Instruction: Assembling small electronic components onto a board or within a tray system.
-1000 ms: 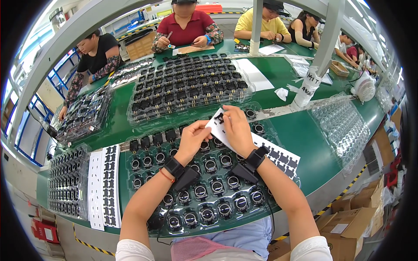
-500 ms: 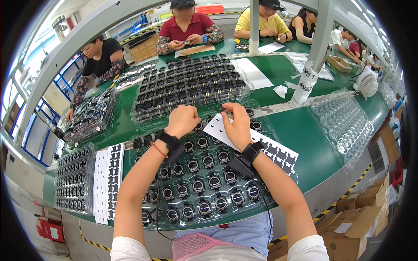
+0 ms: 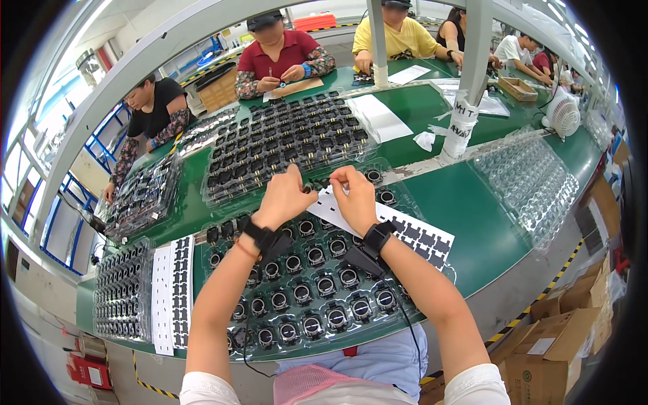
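Lighting: bright, diffuse, indoor; ceiling tube lights (image 3: pixel 555 11) at upper right, washed-out glare at far left. Shadows: soft, faint. Highlights: glints on clear plastic blister trays (image 3: pixel 526 183), mild sheen on green worktop (image 3: pixel 482 226). Distortion: grey metal beam (image 3: pixel 162 44) bowed, black vignette all round. Focus: centre crisp, rim softer

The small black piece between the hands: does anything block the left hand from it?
Nothing visible does: the small black piece is in the right hand, the left hand close beside it. The white sheet lies beneath the right hand, not between.
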A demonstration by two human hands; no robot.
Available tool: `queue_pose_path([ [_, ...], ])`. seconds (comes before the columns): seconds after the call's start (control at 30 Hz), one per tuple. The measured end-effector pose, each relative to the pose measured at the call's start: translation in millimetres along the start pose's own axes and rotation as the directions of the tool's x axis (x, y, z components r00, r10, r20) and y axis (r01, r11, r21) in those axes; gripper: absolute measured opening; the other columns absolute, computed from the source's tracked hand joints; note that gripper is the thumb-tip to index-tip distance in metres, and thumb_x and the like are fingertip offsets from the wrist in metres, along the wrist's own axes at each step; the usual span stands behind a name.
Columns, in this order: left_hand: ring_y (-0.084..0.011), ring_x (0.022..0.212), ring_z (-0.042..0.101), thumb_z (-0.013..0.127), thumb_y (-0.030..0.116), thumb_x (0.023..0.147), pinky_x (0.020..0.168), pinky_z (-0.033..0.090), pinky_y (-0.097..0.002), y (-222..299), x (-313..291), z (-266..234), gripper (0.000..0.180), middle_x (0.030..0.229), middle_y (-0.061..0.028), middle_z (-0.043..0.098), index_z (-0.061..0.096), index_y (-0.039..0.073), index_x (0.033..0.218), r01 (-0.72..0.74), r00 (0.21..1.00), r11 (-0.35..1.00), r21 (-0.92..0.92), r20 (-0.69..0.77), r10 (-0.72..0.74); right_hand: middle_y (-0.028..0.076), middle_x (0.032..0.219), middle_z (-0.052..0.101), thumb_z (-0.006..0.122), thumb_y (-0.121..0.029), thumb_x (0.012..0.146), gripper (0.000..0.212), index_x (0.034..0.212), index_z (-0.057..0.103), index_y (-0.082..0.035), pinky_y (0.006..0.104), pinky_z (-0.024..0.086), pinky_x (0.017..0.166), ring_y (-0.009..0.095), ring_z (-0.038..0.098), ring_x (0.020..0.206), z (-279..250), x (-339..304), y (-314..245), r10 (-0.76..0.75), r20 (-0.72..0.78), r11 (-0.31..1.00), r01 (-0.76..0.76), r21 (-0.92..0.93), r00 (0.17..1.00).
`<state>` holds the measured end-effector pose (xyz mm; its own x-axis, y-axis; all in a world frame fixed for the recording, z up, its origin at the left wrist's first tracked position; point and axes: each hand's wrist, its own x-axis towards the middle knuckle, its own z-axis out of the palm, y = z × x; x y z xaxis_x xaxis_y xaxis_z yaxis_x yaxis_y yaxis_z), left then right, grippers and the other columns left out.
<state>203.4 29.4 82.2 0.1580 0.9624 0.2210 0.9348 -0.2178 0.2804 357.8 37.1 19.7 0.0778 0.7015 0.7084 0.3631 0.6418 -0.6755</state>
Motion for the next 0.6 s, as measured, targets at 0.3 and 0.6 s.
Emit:
queue_pose_path([
  [0.3,-0.0193,0.092,0.06,0.059,-0.008,0.074,0.083,0.05,-0.0289,-30,-26,40,0.035,0.1,-0.0081,0.053,0.048,0.0,0.106,0.121,0.99,0.321,-0.939,0.139,0.034,0.009,0.08,0.064,0.06,-0.006,0.079,0.011,0.087,0.054,-0.002,0.0297,0.048,0.066,0.019,0.062,0.074,-2,1,-8,0.216,0.151,0.948,-0.245,0.204,0.965],
  [0.6,-0.0135,0.09,0.059,0.065,-0.011,0.07,0.08,0.049,-0.0253,-36,-31,58,0.042,0.097,-0.0087,0.06,0.046,0.002,0.106,-0.004,0.999,0.297,-0.955,-0.017,-0.042,0.006,0.083,0.056,0.064,-0.009,0.078,0.011,0.083,0.057,-0.002,0.0251,0.046,0.064,0.015,0.057,0.071,4,-7,-10,0.12,0.302,0.947,-0.2,0.25,0.946],
])
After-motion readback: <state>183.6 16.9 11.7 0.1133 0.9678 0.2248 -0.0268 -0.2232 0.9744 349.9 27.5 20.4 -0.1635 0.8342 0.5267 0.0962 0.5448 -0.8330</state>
